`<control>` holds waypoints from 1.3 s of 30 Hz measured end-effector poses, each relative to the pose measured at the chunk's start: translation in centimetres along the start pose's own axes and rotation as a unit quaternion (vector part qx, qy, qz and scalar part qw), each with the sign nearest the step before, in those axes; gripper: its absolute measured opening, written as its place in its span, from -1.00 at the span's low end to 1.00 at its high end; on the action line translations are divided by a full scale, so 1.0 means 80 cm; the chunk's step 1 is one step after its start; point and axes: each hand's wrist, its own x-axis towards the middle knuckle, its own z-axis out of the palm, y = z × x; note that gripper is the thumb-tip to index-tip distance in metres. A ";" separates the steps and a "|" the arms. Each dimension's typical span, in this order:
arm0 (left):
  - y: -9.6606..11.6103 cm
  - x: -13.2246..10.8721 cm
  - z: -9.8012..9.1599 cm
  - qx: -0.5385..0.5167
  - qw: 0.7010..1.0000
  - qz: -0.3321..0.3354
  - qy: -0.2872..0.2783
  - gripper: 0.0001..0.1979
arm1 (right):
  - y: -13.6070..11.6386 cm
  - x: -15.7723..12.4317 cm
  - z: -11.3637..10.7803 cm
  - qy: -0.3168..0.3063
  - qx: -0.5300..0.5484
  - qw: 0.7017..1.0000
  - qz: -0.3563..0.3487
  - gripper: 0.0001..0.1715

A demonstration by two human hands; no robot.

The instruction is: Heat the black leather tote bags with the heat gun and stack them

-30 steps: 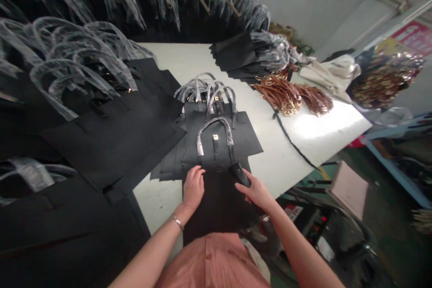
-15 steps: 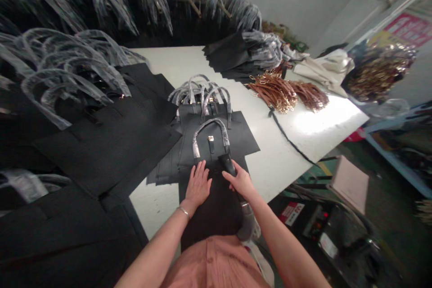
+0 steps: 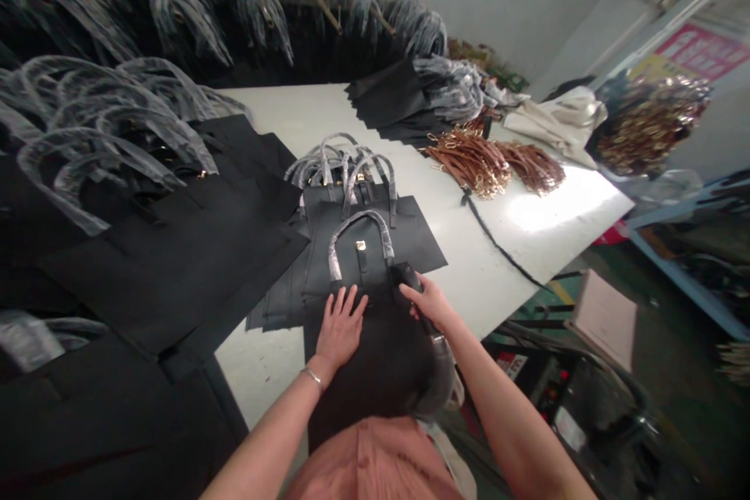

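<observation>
Two hands: apart; the left hand lies flat with fingers spread, while the right hand is wrapped around a black hand-held tool.
Black bag panel: on the near end of the counter, against the person's front; probably set there for short reach.
Left palm: presses near the panel's upper edge, likely to stop it sliding or curling.
Tool: head by the right end of the plastic-wrapped handle; I cannot tell whether it touches. The grip seems chosen to aim at that end.
Handle: arched away from the person over the panels behind, which appears to leave its ends accessible; its wrap presumably guards the surface.
Grey hose: drops beside the right forearm, apparently routed outside the work.
Large black panels: piled at left, wrapped handles grouped at the far side, perhaps for easy picking.
Brown straps: bundled beyond, gold clasps gathered at one end, likely against tangling.
</observation>
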 end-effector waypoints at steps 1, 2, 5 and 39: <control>0.000 0.000 0.000 -0.003 1.000 -0.001 0.001 -0.50 | 0.001 0.000 -0.009 0.028 0.002 1.000 -0.006 -0.52; 0.001 0.000 0.000 -0.006 1.000 -0.002 0.002 -0.50 | 0.003 -0.002 -0.020 0.049 0.003 0.999 -0.008 -0.51; 0.001 0.000 0.000 -0.007 1.000 -0.003 0.004 -0.49 | 0.019 -0.016 -0.055 0.044 0.002 0.999 0.004 -0.55; 0.016 0.005 -0.005 0.009 0.992 -0.126 0.002 -0.48 | 0.152 -0.194 -0.094 0.070 0.057 0.986 0.139 -0.07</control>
